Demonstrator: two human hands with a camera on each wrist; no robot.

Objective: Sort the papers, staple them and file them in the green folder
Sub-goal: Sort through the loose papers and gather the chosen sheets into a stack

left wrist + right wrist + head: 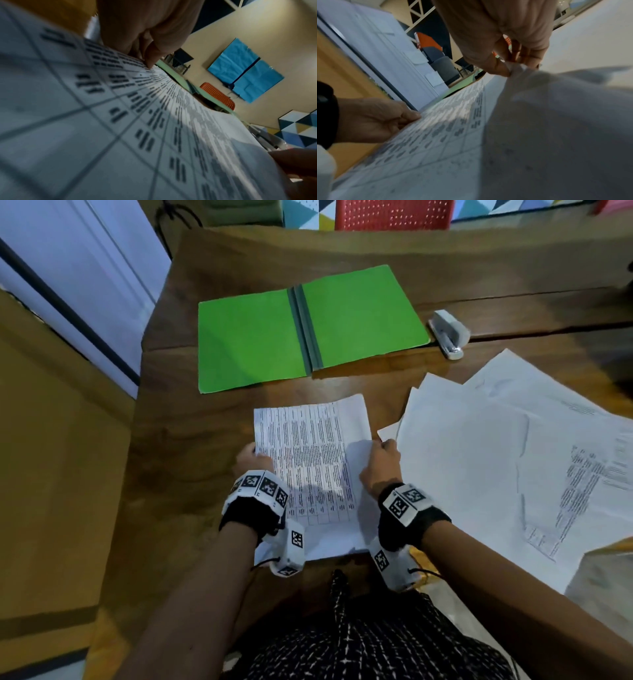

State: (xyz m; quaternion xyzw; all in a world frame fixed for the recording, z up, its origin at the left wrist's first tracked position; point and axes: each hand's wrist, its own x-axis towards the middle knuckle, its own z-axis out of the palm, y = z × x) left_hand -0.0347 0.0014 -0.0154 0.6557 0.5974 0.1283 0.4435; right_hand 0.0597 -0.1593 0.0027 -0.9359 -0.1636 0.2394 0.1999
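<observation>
A printed sheet with a table (pixel 310 453) lies in front of me on the wooden table (pixel 191 446). My left hand (pixel 251 457) pinches its left edge, thumb on top (pixel 150 59). My right hand (pixel 382 460) pinches the right edge of the paper (pixel 515 70), which curls up between thumb and fingers. The green folder (pixel 298 328) lies open and flat beyond the sheet. A white stapler (pixel 448 333) sits at the folder's right edge. Both hands also show in the right wrist view, the left hand (pixel 373 119) low at the left.
Several loose white papers (pixel 507 453) spread over the right side of the table. A red perforated chair (pixel 394 213) stands behind the far edge. A white door (pixel 68 275) and tan floor lie to the left. My patterned clothing (pixel 359 645) is at the near edge.
</observation>
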